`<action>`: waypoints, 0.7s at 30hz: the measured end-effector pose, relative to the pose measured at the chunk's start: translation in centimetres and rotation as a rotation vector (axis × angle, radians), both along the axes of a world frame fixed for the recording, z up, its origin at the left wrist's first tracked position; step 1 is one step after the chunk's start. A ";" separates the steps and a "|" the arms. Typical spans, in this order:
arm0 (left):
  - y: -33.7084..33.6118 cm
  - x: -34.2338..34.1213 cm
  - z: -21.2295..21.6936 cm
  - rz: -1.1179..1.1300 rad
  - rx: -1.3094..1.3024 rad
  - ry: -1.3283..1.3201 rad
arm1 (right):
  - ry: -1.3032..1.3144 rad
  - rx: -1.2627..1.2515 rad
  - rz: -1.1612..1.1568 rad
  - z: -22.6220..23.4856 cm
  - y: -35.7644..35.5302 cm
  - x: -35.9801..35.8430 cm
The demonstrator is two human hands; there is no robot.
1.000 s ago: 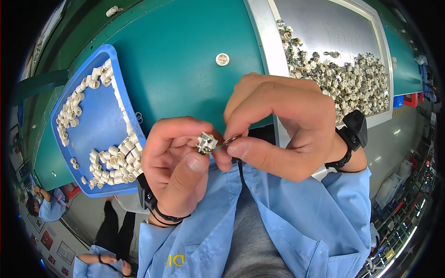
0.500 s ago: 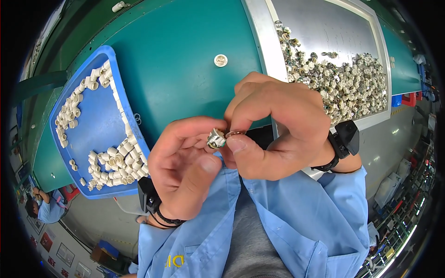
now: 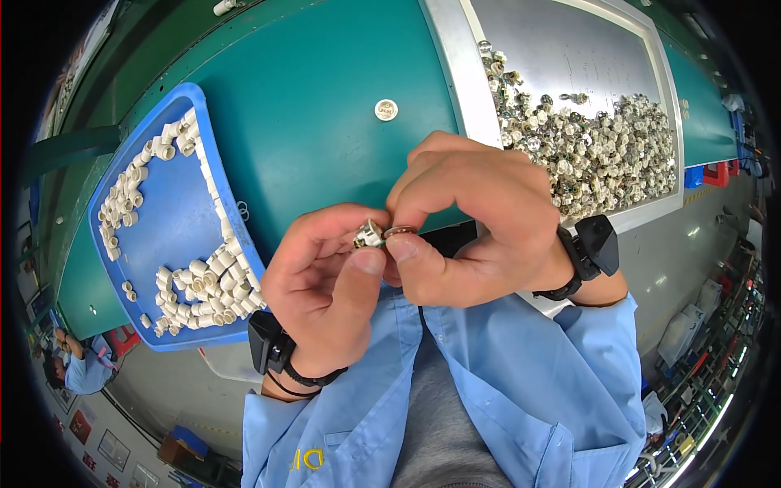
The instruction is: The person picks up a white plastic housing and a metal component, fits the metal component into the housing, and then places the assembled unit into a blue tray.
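Gripping | left fingers (image 3: pixel 358 281): small part (image 3: pixel 368 235) | right fingers (image 3: pixel 423 267): disc (image 3: pixel 399 231) | green table (image 3: pixel 309 106) | grey floor (image 3: pixel 691 240)

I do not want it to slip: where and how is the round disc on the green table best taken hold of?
Probably the rim of the round disc, finger and thumb on opposite edges, from above and the near side, where the right hand is nearest. It lies flat on the green table, its whole round edge showing.
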State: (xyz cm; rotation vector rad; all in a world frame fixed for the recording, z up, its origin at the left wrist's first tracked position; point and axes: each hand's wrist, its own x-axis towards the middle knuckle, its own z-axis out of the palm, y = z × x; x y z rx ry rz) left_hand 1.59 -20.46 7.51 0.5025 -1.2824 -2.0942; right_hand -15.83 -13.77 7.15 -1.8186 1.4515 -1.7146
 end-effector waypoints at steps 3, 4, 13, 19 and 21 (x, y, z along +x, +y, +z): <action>0.2 0.1 -0.7 0.053 -0.047 -0.005 | -0.041 0.016 0.030 0.1 -0.1 0.1; 0.2 0.1 -0.8 0.080 -0.069 -0.008 | -0.086 0.065 0.056 0.5 0.0 0.1; 0.5 0.2 -1.5 0.205 -0.259 -0.105 | -0.403 0.266 0.077 0.7 0.6 1.2; 0.5 -0.4 -3.3 0.180 -0.400 -0.074 | -0.464 0.286 0.014 -0.4 1.4 1.7; 0.5 -0.4 -4.0 0.170 -0.404 -0.061 | -0.441 0.283 0.004 -0.8 1.9 1.8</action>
